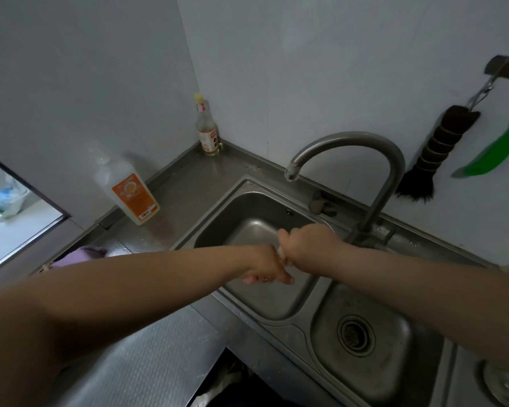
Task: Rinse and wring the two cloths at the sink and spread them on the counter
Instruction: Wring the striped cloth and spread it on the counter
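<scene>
Over the left basin of the steel sink [238,190], my left hand [263,267] and my right hand [304,240] both grip a pale cloth [282,254]. The cloth is bunched between the two fists, and only a small white strip shows. My hands touch each other. A purple cloth [81,255] lies on the counter [159,362] to the left, partly hidden behind my left forearm. The curved tap [350,142] arches above the basin, and no water is visibly running from it.
A white bottle with an orange label [130,192] and a clear bottle with a yellow cap [207,127] stand on the counter at the back left. A dark brush [432,154] and a green tool [494,154] hang on the right wall. The right basin has a drain [355,334].
</scene>
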The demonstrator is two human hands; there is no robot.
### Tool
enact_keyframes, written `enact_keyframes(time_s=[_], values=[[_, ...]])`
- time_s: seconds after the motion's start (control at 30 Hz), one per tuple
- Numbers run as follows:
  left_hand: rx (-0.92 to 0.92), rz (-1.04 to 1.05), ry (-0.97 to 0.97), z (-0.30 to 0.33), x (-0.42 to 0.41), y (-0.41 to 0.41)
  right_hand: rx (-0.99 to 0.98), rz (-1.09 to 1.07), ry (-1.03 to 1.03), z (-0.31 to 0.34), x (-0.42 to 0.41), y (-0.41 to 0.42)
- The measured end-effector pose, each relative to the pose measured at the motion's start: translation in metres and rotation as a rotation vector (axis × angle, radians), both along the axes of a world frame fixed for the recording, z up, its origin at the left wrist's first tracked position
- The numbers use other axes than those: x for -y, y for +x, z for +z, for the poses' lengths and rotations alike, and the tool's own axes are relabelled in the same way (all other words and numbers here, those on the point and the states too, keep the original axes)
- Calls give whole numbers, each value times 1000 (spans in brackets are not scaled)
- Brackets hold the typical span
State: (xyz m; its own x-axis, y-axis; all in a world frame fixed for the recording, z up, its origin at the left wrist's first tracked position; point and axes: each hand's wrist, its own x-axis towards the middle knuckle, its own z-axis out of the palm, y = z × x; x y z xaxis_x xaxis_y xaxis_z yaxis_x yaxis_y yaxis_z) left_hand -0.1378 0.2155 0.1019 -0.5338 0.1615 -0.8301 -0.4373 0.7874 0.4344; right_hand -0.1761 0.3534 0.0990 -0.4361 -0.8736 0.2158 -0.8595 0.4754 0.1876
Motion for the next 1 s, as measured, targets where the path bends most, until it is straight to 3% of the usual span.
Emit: enact_keyframes(time_s=[0.07, 0.13, 0.23, 0.33, 0.4, 0.57, 0.87, 1.0], values=[[-342, -88, -249, -2, -4, -3, 311, -277, 198, 7, 10, -3], [-601, -153, -383, 0, 2, -9, 555, -485, 179, 6, 17, -7], [-926, -470, -527, 14, 17, -24, 1027, -617, -79, 0, 23, -9], [-1133, -757, -523, 30, 28, -40, 1518, -726, -404, 10, 26, -2], [-1238, -841, -485, 37, 33, -50, 1720, -716, -498, 20, 26, 0], [-1484, -908, -374, 45, 41, -72, 1980, -654, -679, 38, 29, -4], [-1560, -872, -310, 37, 40, -77, 2241, -641, -806, 29, 29, 1], [-1570, -859, -331, 28, 36, -70, 2216, -603, -737, 17, 21, -1]])
